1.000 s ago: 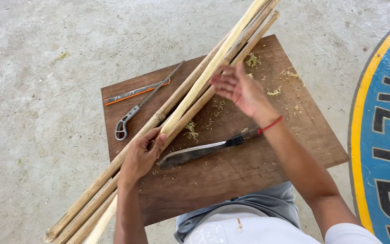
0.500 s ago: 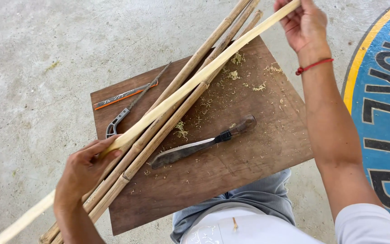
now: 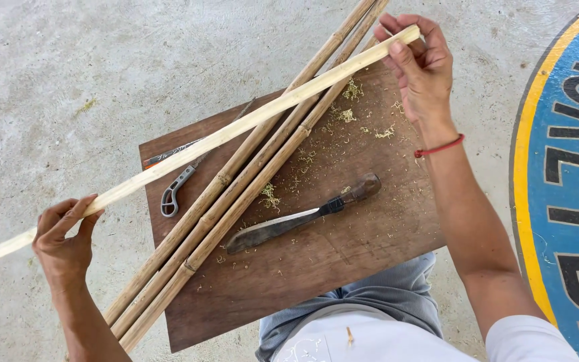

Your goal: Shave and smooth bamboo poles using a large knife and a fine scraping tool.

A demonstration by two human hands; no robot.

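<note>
A brown wooden board is lying on grey concrete floor. Above it, the left hand and right hand are each holding a grip around the pale peeled cane, knife resting beneath.

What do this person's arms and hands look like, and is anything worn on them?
Both hands are bare, with no gloves. The right hand has a thin red cord bracelet around the wrist, and a short white sleeve shows at the upper arm. The left hand and its forearm show no band, watch or sleeve in view. No rings are visible on either hand.
</note>
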